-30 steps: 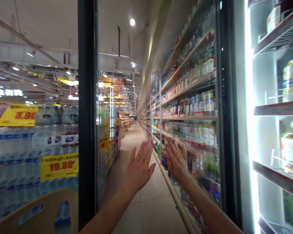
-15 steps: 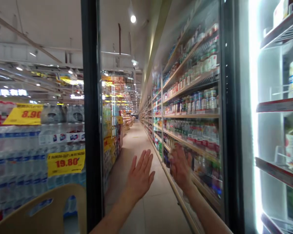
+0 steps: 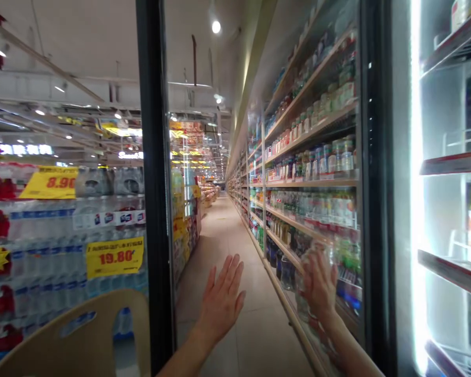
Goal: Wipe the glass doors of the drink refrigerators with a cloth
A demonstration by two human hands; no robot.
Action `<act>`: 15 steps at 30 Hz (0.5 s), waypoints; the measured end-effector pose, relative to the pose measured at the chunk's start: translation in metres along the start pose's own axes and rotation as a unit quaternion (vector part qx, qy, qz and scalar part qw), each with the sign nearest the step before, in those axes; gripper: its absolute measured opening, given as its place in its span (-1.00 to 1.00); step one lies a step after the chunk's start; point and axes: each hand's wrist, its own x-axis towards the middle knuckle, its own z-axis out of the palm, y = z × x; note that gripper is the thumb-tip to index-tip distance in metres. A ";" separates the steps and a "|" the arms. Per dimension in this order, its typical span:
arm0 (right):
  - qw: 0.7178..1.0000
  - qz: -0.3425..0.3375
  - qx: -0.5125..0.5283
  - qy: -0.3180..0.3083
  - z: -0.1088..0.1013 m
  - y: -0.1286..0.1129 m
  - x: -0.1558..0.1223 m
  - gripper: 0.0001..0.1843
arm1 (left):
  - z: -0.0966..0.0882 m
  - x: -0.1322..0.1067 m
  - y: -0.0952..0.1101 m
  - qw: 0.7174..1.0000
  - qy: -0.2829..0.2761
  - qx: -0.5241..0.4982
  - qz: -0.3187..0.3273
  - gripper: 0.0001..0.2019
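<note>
A dark-framed glass door of a lit cooler stands open in front of me. My left hand is raised with its palm towards the glass, fingers stretched out and thumb apart. Farther right on the pane, my right hand is spread too, its fingers a little bent and slightly blurred. A faint reflection of it shows just beside it on the glass. Whether either palm touches the pane I cannot tell. Neither hand holds anything.
Lit cooler shelves with drinks are at the right edge. Through the glass, an aisle floor runs back along shelves of bottles and cans. Packs of bottled water are stacked left, behind a tan chair-like back.
My right hand has moved to the right across the pane, away from my left hand. My left hand is slightly lower. The whole view has shifted a little.
</note>
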 end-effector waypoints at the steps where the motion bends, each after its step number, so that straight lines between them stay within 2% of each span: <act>1: 0.998 0.045 -0.017 0.030 0.001 0.006 -0.002 -0.36 | 0.002 -0.004 0.002 1.000 -0.005 -0.003 -0.003 -0.54; 2: 0.997 0.063 -0.019 0.046 0.001 0.006 -0.003 -0.35 | 0.004 -0.006 0.004 1.000 -0.009 -0.007 -0.006 -0.53; 3: 0.998 0.051 -0.007 0.040 0.001 0.000 -0.006 -0.34 | 0.006 -0.007 0.007 1.000 -0.012 -0.008 -0.007 -0.53; 5: 0.998 -0.037 0.041 -0.025 0.001 -0.023 -0.014 -0.34 | 0.011 -0.007 0.015 1.000 -0.014 -0.009 -0.005 -0.52; 7: 0.987 -0.111 0.073 -0.094 0.000 -0.039 -0.022 -0.37 | 0.014 -0.007 0.021 1.000 -0.013 -0.010 -0.004 -0.51; 9: 0.983 -0.129 0.068 -0.115 -0.002 -0.032 -0.027 -0.39 | 0.016 -0.008 0.025 1.000 -0.012 -0.013 0.002 -0.51; 11: 0.994 -0.068 0.030 -0.074 -0.003 -0.003 -0.028 -0.40 | 0.015 -0.011 0.026 1.000 -0.015 -0.020 0.014 -0.51; 13: 0.998 0.055 -0.019 -0.011 -0.002 0.028 -0.024 -0.41 | 0.015 -0.014 0.027 0.999 -0.016 -0.030 0.023 -0.51; 15: 0.988 0.145 -0.041 0.032 0.000 0.037 -0.021 -0.43 | 0.015 -0.014 0.028 0.999 -0.015 -0.041 0.022 -0.52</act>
